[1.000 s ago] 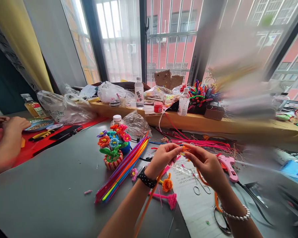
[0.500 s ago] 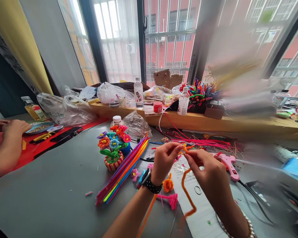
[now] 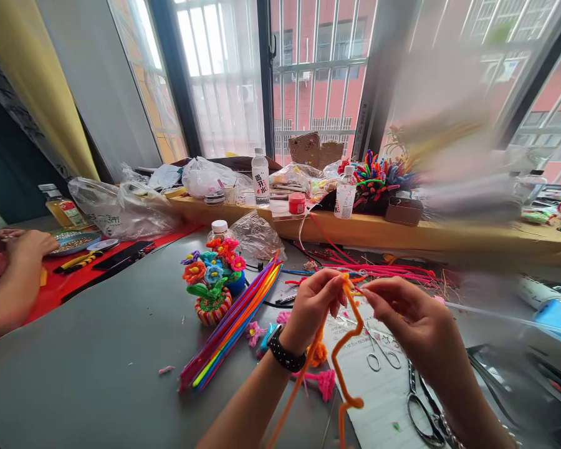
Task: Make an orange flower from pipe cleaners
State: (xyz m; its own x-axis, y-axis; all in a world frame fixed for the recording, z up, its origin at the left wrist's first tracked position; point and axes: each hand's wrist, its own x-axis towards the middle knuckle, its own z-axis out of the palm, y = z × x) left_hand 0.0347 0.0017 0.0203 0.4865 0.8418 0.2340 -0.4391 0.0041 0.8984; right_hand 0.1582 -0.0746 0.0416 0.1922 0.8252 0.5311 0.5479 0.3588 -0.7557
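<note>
My left hand [image 3: 311, 305], with a watch on its wrist, pinches an orange pipe cleaner [image 3: 336, 362] at a bend near the fingertips. Two long strands hang down from the pinch, one of them kinked. Slightly to the right, my right hand [image 3: 411, 312] has thumb and forefinger closed on what looks like a short end of the same pipe cleaner. Below my hands lie an orange fuzzy flower [image 3: 318, 353] and a pink pipe-cleaner piece [image 3: 326, 384]. A bundle of coloured pipe cleaners [image 3: 236, 330] lies left of my left wrist.
A small striped pot [image 3: 214, 308] holds pipe-cleaner flowers. Small scissors [image 3: 374, 362] lie on a paper sheet [image 3: 355, 380], with black-handled scissors [image 3: 421, 411] by my right forearm. Bottles and bags line the ledge [image 3: 243, 209]. Another person's hands [image 3: 25, 249] work at far left.
My right hand has moved right, away from my left, uncovering both scissors and covering most of the pink glue gun. The orange strands now hang beneath my left fingers.
</note>
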